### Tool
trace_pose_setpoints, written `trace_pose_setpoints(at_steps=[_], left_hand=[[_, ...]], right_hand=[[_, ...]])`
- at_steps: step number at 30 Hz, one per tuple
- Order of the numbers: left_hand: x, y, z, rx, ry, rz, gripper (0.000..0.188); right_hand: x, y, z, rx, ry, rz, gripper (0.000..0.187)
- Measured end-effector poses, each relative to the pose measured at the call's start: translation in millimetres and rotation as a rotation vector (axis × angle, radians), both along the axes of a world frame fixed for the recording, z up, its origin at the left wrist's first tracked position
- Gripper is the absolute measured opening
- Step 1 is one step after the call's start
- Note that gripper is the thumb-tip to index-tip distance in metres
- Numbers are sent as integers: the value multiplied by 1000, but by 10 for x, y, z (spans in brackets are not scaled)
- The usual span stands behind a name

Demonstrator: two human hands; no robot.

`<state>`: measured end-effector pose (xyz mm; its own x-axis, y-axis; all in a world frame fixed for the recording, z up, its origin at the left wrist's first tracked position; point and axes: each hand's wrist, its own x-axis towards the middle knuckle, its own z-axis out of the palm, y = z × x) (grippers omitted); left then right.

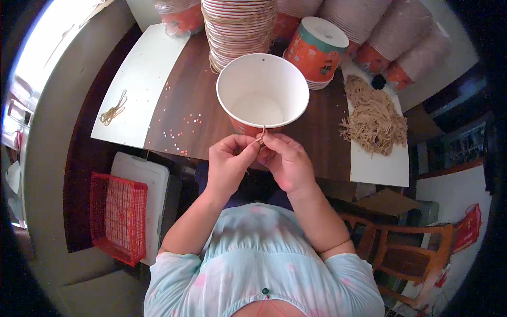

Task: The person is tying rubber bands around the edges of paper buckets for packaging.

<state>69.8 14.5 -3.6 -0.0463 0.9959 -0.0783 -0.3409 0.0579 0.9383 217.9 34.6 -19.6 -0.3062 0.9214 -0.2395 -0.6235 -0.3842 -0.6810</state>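
Note:
Right in front of me a paper bucket [248, 98], white inside with an orange outer wall, stands open side up on the table. At its near rim, the fingertips of both my hands meet around a thin tan cord [262, 138]. My left hand [232, 157] pinches it between thumb and forefinger. My right hand [285, 158] is closed on the same cord, its lower fingers curled and partly hidden. A short end of the cord sticks up against the bucket's rim. Whether it passes through the bucket wall cannot be made out.
Behind the bucket rises a tall stack of nested buckets [238, 31] with cords along its sides. An upside-down bucket [319, 50] and wrapped stacks [401, 31] stand right. Tan cord pieces [376, 119] lie right, a looped cord [114, 111] left. Below are a red basket [119, 216] and wooden chair [412, 253].

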Motion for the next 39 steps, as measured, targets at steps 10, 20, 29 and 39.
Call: trace_pose_setpoints(at_steps=[10, 20, 29, 39], left_hand=[[-23, 19, -104, -26, -240, -28, 12], [7, 11, -19, -3, -19, -50, 15], [-4, 19, -98, -14, -180, -34, 14], [-20, 28, -106, 7, -96, -35, 12]], right_hand=[[-36, -28, -30, 82, -147, -90, 17], [-29, 8, -51, 42, 35, -26, 15], [-15, -5, -151, 113, -105, -127, 14], [-3, -17, -29, 114, -188, -94, 14]])
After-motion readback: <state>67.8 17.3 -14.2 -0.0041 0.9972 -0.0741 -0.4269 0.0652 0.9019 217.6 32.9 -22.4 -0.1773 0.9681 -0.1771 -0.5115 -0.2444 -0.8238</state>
